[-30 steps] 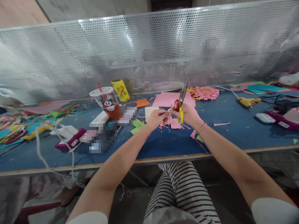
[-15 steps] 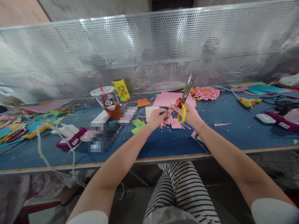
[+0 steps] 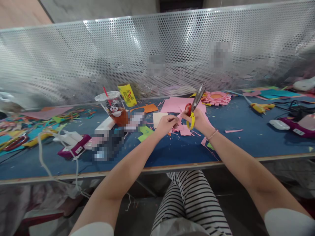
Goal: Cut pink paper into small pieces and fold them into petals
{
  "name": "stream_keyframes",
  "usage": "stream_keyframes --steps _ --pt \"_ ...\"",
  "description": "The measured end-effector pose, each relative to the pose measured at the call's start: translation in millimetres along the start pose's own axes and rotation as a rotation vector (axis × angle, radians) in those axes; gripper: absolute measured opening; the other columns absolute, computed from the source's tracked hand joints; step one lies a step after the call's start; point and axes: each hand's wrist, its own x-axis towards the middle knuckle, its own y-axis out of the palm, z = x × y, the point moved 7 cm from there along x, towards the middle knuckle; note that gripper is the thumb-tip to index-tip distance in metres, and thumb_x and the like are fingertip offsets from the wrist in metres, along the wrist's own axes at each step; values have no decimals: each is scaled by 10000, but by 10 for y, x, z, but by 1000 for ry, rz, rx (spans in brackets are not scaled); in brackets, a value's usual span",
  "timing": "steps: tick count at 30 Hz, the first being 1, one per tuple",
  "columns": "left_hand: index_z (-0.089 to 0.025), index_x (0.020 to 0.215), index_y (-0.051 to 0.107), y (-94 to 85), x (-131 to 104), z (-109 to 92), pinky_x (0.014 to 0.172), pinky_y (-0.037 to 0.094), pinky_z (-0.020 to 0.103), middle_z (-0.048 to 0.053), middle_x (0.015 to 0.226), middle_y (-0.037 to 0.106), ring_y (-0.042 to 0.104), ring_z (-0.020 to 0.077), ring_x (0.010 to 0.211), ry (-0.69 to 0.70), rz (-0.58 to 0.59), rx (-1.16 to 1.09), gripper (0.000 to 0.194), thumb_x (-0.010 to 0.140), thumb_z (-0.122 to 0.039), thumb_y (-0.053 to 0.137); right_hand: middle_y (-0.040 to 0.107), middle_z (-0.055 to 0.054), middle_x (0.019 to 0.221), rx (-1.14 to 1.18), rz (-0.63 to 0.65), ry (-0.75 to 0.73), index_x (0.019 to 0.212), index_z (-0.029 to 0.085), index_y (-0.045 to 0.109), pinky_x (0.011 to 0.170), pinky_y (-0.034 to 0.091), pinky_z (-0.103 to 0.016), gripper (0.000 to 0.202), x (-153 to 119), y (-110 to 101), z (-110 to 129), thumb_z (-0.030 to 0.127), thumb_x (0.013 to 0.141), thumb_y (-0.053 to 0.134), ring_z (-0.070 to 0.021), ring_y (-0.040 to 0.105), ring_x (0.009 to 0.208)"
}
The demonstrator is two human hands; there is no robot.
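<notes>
My right hand [image 3: 198, 120] is wrapped around scissors [image 3: 197, 98] with one red and one yellow handle loop. Their metal blades point up and away from me, above the table. Close by on the left, my left hand [image 3: 167, 125] is closed in a pinch on a small piece of pink paper [image 3: 180, 116], which reaches toward the right fingertips. Beneath the hands lie a pink sheet [image 3: 169, 104], small pink squares [image 3: 185, 130] and many thin scraps. A cream paper square [image 3: 158, 118] is partly behind my left hand.
A drink cup [image 3: 115, 109] with a red straw stands left, beside a yellow box [image 3: 127, 95]. Purple power strips [image 3: 73, 147] with cables lie left and right. A yellow glue gun [image 3: 261, 107] and a fringed pink paper ring [image 3: 217, 98] are at right. A perforated metal screen [image 3: 137, 62] closes the back.
The scissors have tilted a little, their tips dipping slightly and leaning to the right. Both hands stay almost in place, with the pink paper still between them.
</notes>
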Motion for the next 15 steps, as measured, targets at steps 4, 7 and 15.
stream_keyframes --steps 4,7,15 --pt "-129 657 602 6 5 20 543 456 207 -1 564 571 529 76 511 -15 2 -13 243 727 -358 561 475 33 688 -89 -36 -47 723 212 411 631 441 -283 258 4 -47 -49 243 643 654 -108 505 630" --pt "-129 673 611 24 9 35 623 493 239 10 628 602 556 86 567 -20 12 -61 251 724 -370 568 507 24 694 -165 -67 -69 716 213 429 655 449 -296 254 6 -85 -81 268 636 664 -122 517 642" --pt "-128 730 654 -12 0 44 673 510 264 22 657 621 573 100 607 -29 -30 -63 273 697 -393 599 511 24 696 -40 -38 -10 728 213 389 665 456 -301 289 9 -10 -52 302 648 653 -116 522 645"
